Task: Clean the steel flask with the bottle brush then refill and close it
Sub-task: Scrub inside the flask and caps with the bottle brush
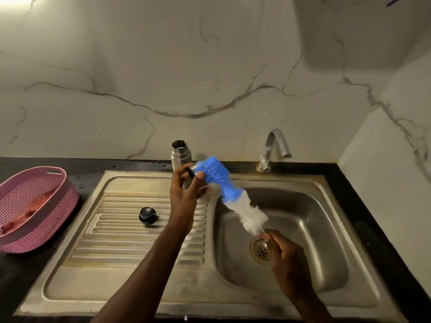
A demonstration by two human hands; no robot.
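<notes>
The steel flask [180, 153] stands upright and open at the back edge of the drainboard, against the wall. My left hand [184, 197] is raised in front of it, shut on a small steel cup lid with a black rim [191, 171]. The blue tip of the bottle brush [233, 197] is pressed against that lid; whether it is inside is hidden. The brush's white part slopes down over the basin to my right hand [288, 255], which grips its thin handle. A black stopper cap [147, 215] lies on the ribbed drainboard, left of my left arm.
A steel sink basin [310, 220] with a drain [260, 250] lies on the right, and a chrome tap [275, 148] stands behind it with no water running. A pink woven basket [58, 183] holding something reddish sits on the black counter at left. The marble wall is close behind.
</notes>
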